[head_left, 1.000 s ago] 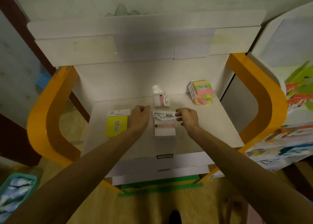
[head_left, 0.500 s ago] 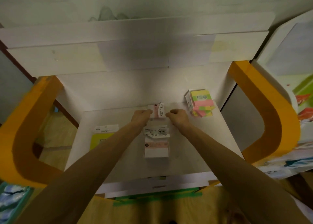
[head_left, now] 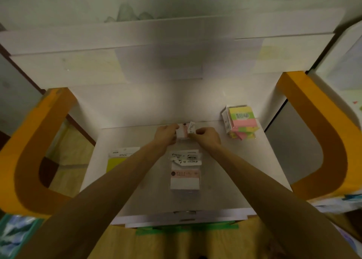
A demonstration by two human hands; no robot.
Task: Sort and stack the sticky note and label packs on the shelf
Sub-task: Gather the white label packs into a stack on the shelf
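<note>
Bare shelf (head_left: 225,180) between pink-banded pack (head_left: 185,178) and multicolour stack (head_left: 242,123)

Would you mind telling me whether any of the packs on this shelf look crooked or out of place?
The multicoloured sticky note stack at the back right looks untidy: its lower packs splay out from under the top one. The pink-banded label stack in the middle sits fairly square.

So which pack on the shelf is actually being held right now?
The small pink-and-white pack at the back centre, gripped between left hand and right hand; the others lie untouched.
</note>
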